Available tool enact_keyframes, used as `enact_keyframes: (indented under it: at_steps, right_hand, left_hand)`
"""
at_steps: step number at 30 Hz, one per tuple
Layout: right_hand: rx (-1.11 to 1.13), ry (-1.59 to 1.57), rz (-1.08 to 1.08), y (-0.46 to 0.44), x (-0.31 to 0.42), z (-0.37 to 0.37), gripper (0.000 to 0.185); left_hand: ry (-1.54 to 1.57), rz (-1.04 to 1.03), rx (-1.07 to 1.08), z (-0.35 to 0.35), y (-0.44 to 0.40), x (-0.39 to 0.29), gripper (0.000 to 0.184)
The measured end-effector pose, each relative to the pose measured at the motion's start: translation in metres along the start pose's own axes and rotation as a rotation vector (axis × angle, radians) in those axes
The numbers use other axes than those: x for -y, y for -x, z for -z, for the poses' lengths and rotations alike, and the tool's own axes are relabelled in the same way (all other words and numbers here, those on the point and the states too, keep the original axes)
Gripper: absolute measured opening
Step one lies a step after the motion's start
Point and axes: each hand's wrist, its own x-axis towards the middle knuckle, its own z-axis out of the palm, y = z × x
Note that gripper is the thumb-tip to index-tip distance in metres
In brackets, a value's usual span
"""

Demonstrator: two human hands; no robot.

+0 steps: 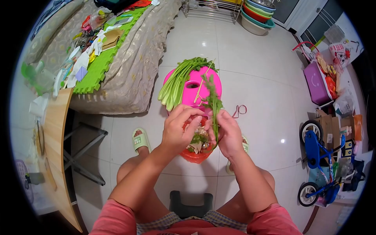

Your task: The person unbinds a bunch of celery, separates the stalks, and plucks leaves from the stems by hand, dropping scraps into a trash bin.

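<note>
A sprig of green vegetable (214, 103) is held upright over the near edge of a pink stool (189, 98), gripped between the thumb and fingers of the right hand (229, 134). Its stem is thin and deep green, running down past the fingers, while the upper part carries feathery, jagged leaves. The left hand (175, 130) is beside it with fingers bent inward toward the stem; whether they close on anything cannot be told. On the stool's left side lies a thick bunch of stalks (177, 87), pale at the near ends and darker green at the leafy far end. Below the hands, a red plastic bag (194, 158) holds pale and green scraps (199, 143), partly covered by the fingers, so its opening is only partly seen and the individual pieces are hard to make out. The sprig's lower end blurs against the bag, and the left fingertips overlap confusingly with the background.
</note>
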Motion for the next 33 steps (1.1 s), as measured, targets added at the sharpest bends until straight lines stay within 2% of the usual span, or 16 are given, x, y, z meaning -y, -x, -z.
enact_keyframes:
  at_steps: [4, 6, 7, 9, 12, 17, 23, 26, 33]
  right_hand:
    - [-0.006, 0.095, -0.034, 0.000, -0.013, 0.000, 0.014]
    - [-0.016, 0.149, -0.031, 0.001, -0.017, -0.003, 0.014]
    - [0.004, 0.168, -0.028, 0.002, -0.016, -0.004, 0.014]
    - [0.002, 0.170, -0.036, 0.004, -0.018, -0.007, 0.014]
    - [-0.029, 0.148, 0.002, 0.001, -0.022, -0.003, 0.014]
    - [-0.195, 0.198, 0.089, 0.000, -0.006, -0.004, 0.015]
    - [-0.111, 0.097, 0.156, 0.005, 0.001, -0.001, 0.012]
    - [-0.173, 0.064, 0.148, 0.005, -0.001, -0.006, 0.011]
    - [-0.098, 0.179, 0.113, 0.007, 0.004, -0.012, 0.013]
  left_hand:
    - [0.078, 0.078, 0.060, -0.002, 0.005, 0.000, 0.012]
    - [0.084, 0.213, 0.105, -0.001, 0.006, 0.002, 0.009]
    - [0.084, 0.211, 0.106, -0.002, 0.007, 0.006, 0.009]
    - [0.540, 0.525, 0.152, -0.004, 0.007, 0.013, 0.008]
    - [0.719, 0.524, 0.128, -0.002, 0.005, 0.007, 0.008]
    - [0.766, 0.491, 0.183, 0.008, 0.004, 0.013, 0.007]
    - [0.774, 0.510, 0.278, 0.002, 0.007, 0.007, 0.011]
    - [0.781, 0.513, 0.298, -0.003, 0.011, 0.006, 0.012]
    - [0.715, 0.543, 0.308, -0.002, 0.011, -0.001, 0.009]
